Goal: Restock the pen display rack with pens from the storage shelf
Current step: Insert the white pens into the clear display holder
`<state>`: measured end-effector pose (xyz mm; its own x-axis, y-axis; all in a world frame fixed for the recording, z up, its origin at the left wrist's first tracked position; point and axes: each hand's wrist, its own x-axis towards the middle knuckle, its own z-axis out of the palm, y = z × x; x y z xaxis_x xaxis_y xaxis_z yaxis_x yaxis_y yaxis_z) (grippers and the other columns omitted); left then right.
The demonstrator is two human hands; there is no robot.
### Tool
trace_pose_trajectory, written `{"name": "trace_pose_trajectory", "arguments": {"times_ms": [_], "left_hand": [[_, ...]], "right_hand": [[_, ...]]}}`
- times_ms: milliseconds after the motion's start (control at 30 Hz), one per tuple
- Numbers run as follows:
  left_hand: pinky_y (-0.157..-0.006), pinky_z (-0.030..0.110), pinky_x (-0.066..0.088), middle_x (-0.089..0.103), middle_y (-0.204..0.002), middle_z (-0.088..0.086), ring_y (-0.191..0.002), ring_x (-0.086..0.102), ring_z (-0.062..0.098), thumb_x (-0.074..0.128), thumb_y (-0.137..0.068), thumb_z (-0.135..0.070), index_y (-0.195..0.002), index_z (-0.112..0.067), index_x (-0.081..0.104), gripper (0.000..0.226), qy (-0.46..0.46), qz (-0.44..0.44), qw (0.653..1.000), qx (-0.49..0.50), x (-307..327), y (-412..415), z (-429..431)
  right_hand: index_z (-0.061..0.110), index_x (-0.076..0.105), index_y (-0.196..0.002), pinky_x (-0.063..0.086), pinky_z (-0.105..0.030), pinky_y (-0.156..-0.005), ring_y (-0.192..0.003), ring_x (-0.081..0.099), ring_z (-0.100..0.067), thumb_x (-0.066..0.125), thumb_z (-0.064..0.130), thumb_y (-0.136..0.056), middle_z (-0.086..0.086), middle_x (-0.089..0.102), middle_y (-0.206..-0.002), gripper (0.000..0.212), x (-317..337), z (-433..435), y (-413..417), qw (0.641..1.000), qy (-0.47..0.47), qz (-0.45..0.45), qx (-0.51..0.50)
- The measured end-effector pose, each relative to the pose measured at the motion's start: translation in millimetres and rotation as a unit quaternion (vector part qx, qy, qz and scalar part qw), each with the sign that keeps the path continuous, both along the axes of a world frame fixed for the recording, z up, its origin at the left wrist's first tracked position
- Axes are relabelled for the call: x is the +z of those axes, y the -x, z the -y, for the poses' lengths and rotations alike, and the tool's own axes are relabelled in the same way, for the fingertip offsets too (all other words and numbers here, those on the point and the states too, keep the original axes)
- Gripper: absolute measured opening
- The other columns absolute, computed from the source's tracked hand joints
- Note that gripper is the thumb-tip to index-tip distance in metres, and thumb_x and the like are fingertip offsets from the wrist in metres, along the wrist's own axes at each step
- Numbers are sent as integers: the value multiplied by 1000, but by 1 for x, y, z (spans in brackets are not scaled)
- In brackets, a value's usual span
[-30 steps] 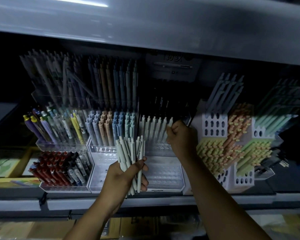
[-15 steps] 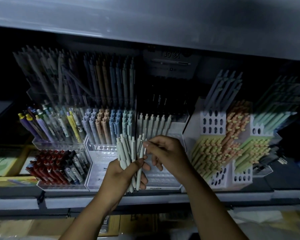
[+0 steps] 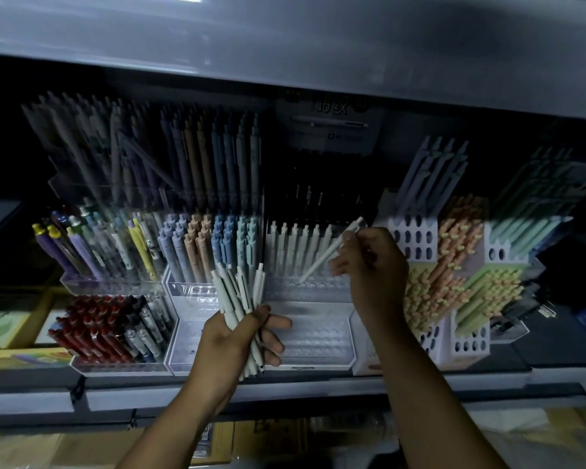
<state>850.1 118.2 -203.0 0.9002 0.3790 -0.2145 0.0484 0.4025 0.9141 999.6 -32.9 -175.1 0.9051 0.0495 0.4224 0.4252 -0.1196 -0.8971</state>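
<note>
My left hand grips a bundle of pale grey-white pens, upright in front of the clear stepped display rack. My right hand pinches a single white pen near its clip end. That pen is tilted, tip down to the left, with the tip at the holes of the rack's middle step. A row of white pens stands in the step behind it. The rack's lowest step shows bare holes.
Left of the rack stand pastel pens, mixed pens in a clear bin and red pens. White holed holders with orange and green pens stand at right. A shelf hangs low overhead.
My right hand left the white row, came to the bundle, drew out one pen and carried it up right to the rack's middle step. The left hand kept its hold on the bundle.
</note>
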Motion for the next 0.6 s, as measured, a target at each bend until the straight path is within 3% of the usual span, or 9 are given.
{"name": "trace_pose_trajectory", "arguments": {"times_ms": [100, 200, 333, 400, 500, 600], "left_hand": [[-50, 33, 53, 71, -77, 24, -53, 60, 32, 57, -102, -12, -107, 16, 64, 30, -2, 2, 1000, 28, -2, 0, -1], [-60, 33, 56, 69, -73, 20, -61, 63, 35, 57, -102, -16, -106, 10, 69, 28, -21, 14, 999, 47, -3, -2, -2], [-63, 20, 56, 78, -92, 16, -72, 70, 24, 53, -104, -14, -107, 8, 68, 27, -45, 13, 998, 28, 0, -1, -2], [-62, 26, 57, 78, -103, 17, -66, 70, 24, 52, -103, -14, -113, 4, 65, 23, -22, 16, 999, 18, 3, -1, 0], [-66, 38, 62, 76, -110, 20, -73, 74, 33, 52, -102, -12, -116, 4, 61, 23, 20, 22, 999, 14, 3, -1, 2], [-80, 47, 64, 75, -110, 25, -88, 75, 41, 53, -101, -9, -119, 8, 61, 26, 58, 28, 998, 12, 1, 0, 3]], "right_hand": [[15, 56, -88, 55, -43, -61, -65, 68, -15, 58, 23, -103, -1, 67, -70, 17, -7, 2, -9, 985, 127, 98, -70], [18, 51, -87, 53, -47, -62, -69, 65, -23, 51, 26, -105, -7, 64, -75, 20, -19, -1, -18, 974, 171, 118, -87], [8, 50, -87, 49, -47, -64, -70, 57, -28, 46, 24, -106, -12, 56, -80, 26, -29, -5, -28, 964, 206, 133, -100], [7, 50, -87, 49, -45, -63, -71, 58, -28, 45, 25, -106, -13, 56, -80, 27, -29, -4, -32, 961, 214, 140, -104], [7, 51, -89, 48, -41, -63, -71, 58, -29, 45, 25, -107, -13, 55, -81, 26, -28, -4, -38, 959, 228, 138, -96], [10, 42, -80, 31, -32, -62, -66, 45, -25, 47, 16, -105, -10, 45, -72, 26, -31, -7, -44, 948, 270, 141, -93]]}}
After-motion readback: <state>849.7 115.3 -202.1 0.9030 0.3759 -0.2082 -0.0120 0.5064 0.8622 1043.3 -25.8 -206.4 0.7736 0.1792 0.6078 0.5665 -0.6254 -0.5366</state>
